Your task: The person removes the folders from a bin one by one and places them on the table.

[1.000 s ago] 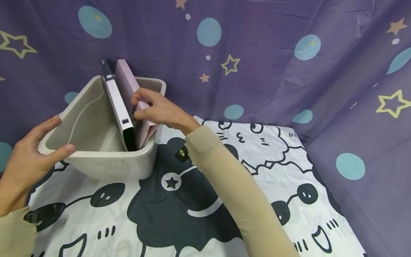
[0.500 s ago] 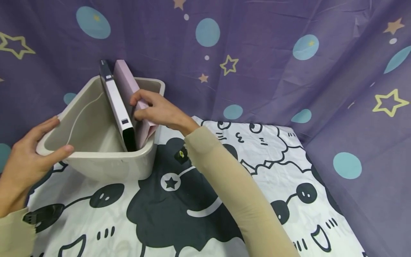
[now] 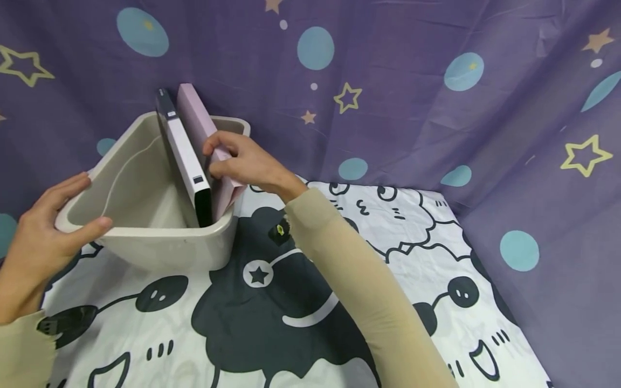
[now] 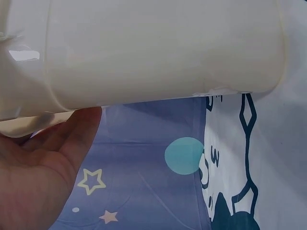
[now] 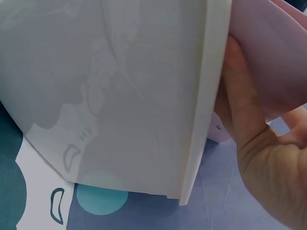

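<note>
A beige plastic bin (image 3: 160, 233) stands at the left in the head view. My left hand (image 3: 43, 231) grips its left rim, thumb over the edge. In the left wrist view, fingers of that hand (image 4: 43, 177) touch the bin's pale outer wall (image 4: 158, 52). A slim pink folder (image 3: 194, 110) leans inside against the right side, rising above the rim. My right hand (image 3: 249, 164) pinches its upper edge. Beside it, to the left, leans a black-and-white case (image 3: 183, 151). The right wrist view shows the folder's curved pink cover (image 5: 273, 57) by my fingers; the lower ends are hidden.
A white bedsheet-like cloth (image 3: 184, 350) with dark cartoon sheep lies under the bin. Purple curtain (image 3: 388, 124) with stars and blue dots rises close behind and along the right. The bin's left part shows bare inner wall (image 3: 140, 178).
The pink folder and the black-and-white case have shifted slightly right, and the folder's top sits a little higher. My right hand moved right with them; the left hand stays on the rim.
</note>
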A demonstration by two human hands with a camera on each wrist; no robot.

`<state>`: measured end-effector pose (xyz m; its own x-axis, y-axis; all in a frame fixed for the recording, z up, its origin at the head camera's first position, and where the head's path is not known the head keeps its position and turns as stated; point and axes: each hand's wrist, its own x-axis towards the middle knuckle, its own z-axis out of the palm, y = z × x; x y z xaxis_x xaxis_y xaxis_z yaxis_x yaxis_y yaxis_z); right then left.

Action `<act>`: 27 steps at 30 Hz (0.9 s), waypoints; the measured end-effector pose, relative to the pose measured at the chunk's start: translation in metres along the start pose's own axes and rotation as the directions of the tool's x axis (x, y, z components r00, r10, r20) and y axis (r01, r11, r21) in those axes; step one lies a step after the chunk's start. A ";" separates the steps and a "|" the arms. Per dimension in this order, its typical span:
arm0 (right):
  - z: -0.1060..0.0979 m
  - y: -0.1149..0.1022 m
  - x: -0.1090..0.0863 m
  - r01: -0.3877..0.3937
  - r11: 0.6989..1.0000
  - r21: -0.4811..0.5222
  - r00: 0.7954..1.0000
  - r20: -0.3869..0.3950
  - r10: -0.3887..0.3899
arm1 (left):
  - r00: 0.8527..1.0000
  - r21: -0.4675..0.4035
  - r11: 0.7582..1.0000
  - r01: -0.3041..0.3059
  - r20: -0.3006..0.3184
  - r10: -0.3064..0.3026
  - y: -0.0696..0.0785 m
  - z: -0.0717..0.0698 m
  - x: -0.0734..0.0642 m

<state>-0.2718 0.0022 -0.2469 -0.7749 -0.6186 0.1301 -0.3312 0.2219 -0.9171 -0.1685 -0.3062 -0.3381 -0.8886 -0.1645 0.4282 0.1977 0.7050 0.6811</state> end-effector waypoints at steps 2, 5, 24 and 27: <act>-0.002 -0.002 -0.001 0.004 1.000 -0.002 1.000 0.003 -0.004 | 1.000 0.001 1.000 0.012 0.002 -0.012 -0.001 -0.001 0.000; -0.006 -0.005 -0.003 0.003 1.000 0.007 1.000 0.001 -0.003 | 1.000 0.007 1.000 0.015 0.005 -0.015 -0.001 -0.001 0.000; -0.011 -0.005 -0.001 -0.163 0.987 0.000 0.986 -0.041 0.163 | 1.000 -0.025 0.999 -0.031 0.000 0.031 -0.005 -0.001 0.001; -0.010 -0.005 -0.001 -0.161 0.987 0.017 0.985 -0.050 0.162 | 0.999 -0.014 0.999 -0.039 -0.004 0.039 -0.004 0.000 0.001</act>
<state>-0.2748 0.0089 -0.2384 -0.8443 -0.5359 -0.0016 -0.1925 0.3060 -0.9324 -0.1703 -0.3095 -0.3398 -0.8784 -0.1400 0.4570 0.2379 0.7011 0.6722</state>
